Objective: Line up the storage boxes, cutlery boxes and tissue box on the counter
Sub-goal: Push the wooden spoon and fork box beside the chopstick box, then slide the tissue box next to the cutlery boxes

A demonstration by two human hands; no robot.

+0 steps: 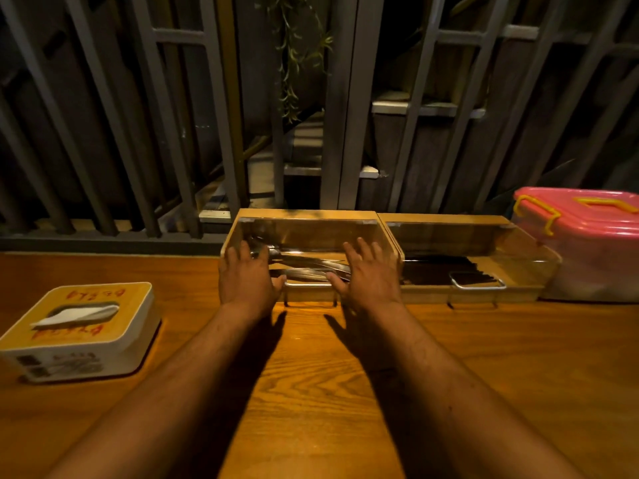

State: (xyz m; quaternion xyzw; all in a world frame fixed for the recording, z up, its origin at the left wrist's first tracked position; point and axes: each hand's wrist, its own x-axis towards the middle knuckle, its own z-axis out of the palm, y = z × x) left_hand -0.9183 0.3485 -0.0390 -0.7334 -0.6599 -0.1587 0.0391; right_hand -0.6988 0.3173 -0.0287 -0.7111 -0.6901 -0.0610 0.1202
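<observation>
Both hands flat, fingers spread, on the sloped clear lid of the left wooden cutlery box (304, 233); nothing gripped. Left hand (245, 276) near the box's left end, right hand (368, 274) near its right end, thumbs at the metal handle (306, 284) on the front edge. Metal utensils visible inside. Box sits at the back of the wood-grain counter (311, 392), touching a second wooden cutlery box (477, 257) holding dark chopsticks. Pink-lidded plastic storage box with yellow clasps (594, 236) just right of that. White tissue box with wooden top (83, 330) stands well apart at left, angled, nearer the camera.
</observation>
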